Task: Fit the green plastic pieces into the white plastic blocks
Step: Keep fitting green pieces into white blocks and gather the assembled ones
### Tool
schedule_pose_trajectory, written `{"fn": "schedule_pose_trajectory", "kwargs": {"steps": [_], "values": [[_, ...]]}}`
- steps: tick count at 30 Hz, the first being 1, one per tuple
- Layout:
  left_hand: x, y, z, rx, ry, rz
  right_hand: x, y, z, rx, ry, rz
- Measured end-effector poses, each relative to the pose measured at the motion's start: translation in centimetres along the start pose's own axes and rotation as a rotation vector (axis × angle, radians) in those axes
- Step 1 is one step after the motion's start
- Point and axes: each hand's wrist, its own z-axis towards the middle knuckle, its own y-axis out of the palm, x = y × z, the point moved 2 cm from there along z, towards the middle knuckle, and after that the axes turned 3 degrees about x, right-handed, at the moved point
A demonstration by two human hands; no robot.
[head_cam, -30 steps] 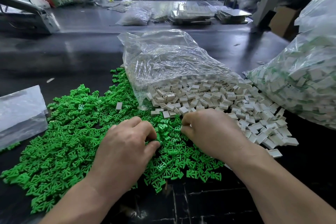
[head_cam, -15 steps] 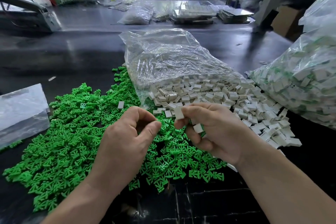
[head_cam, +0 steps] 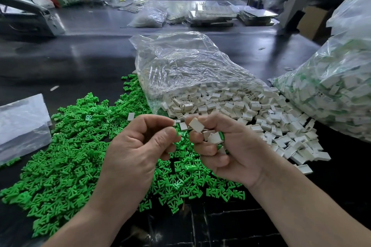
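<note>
Grip of right hand (head_cam: 230, 152) pinches white block (head_cam: 196, 124) — left hand (head_cam: 136, 152) pinches green piece (head_cam: 178, 134).

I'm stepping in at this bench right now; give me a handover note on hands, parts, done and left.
Left hand pinches one green piece.
Right hand pinches a white block at its fingertips, more blocks in the palm.
Done: one palm block shows a green insert.
Green pile lies left, white blocks spill from the clear bag.
Left: join the held pair, then both piles.
</note>
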Motion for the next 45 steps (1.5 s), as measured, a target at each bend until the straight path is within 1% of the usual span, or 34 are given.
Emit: {"fn": "schedule_pose_trajectory", "kwargs": {"steps": [3,6,9,11,14,20,24,29,34,36,40,43,45], "values": [[-0.2,0.0,0.0,-0.004,-0.053,-0.137,0.1,0.2,-0.1,-0.049,0.039,-0.043],[-0.4,0.1,0.0,-0.024,-0.08,-0.221,0.1,0.5,-0.2,-0.055,0.037,-0.096],[-0.3,0.2,0.0,-0.053,-0.078,-0.232,0.2,0.8,-0.4,-0.045,0.007,-0.143],[-0.2,0.3,-0.1,-0.06,-0.075,-0.228,0.3,0.9,-0.5,-0.043,-0.008,-0.135],[0.0,0.3,-0.2,-0.048,-0.059,-0.187,0.3,0.8,-0.5,-0.023,-0.031,-0.128],[0.2,0.0,-0.4,-0.003,-0.01,-0.079,0.4,0.8,-0.4,0.027,-0.095,-0.23],[0.3,0.1,-0.4,-0.004,0.038,0.025,0.4,1.1,-0.6,0.042,-0.112,-0.282],[0.3,0.1,-0.5,0.019,0.054,0.065,0.4,1.5,-1.0,0.07,-0.14,-0.387],[0.5,0.1,-0.5,-0.014,0.084,0.119,0.5,1.7,-1.0,0.102,-0.166,-0.485],[0.3,-0.1,-0.4,-0.053,0.043,0.043,0.5,1.7,-1.1,0.1,-0.166,-0.49],[0.0,0.0,-0.1,-0.195,-0.193,-0.315,0.4,1.9,-1.3,0.071,-0.144,-0.492],[-0.1,0.3,-0.2,-0.338,-0.315,-0.495,0.4,1.9,-1.5,0.033,-0.095,-0.494],[-0.1,0.4,-0.2,-0.388,-0.377,-0.592,0.4,1.9,-1.6,0.03,-0.065,-0.478]]}}
